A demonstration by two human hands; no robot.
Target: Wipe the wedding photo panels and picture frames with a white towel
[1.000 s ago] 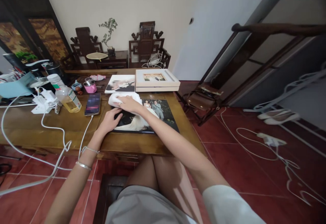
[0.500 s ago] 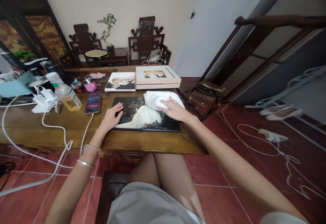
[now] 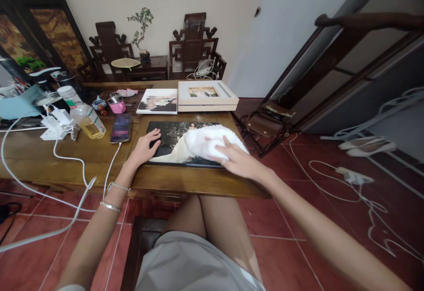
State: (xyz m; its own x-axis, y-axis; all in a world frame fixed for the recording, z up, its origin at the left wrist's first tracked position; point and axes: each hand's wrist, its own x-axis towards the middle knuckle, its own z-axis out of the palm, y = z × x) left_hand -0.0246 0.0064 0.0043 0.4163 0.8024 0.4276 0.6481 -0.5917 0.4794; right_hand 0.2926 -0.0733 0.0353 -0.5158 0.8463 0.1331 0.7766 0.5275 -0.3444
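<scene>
A dark photo panel (image 3: pixel 170 138) showing a pale gown lies flat on the wooden desk (image 3: pixel 195 183). My left hand (image 3: pixel 145 146) rests on its left edge with the fingers spread, holding nothing. In my right hand (image 3: pixel 236 156) is a bunched white cloth (image 3: pixel 212 138), pressed down on the right part of the panel. The cloth covers much of that side, and some of my right fingertips are sunk into its folds. Just behind the panel are a white-edged photo print (image 3: pixel 158 101) and a cream box (image 3: pixel 208 96) with a picture in its lid.
A phone (image 3: pixel 121 128) on a white charging cable, a bottle of yellow liquid (image 3: pixel 89 123), a pink cup (image 3: pixel 116 104) and a white power strip (image 3: pixel 56 125) stand to the left. A brown bag (image 3: pixel 268 123) sits beyond the desk's right end. Cables (image 3: pixel 371 207) trail across the red floor.
My right hand has moved the white cloth towards me and slightly right over the panel, uncovering some of its upper edge. My left hand stays at the left edge. The view has shifted slightly.
</scene>
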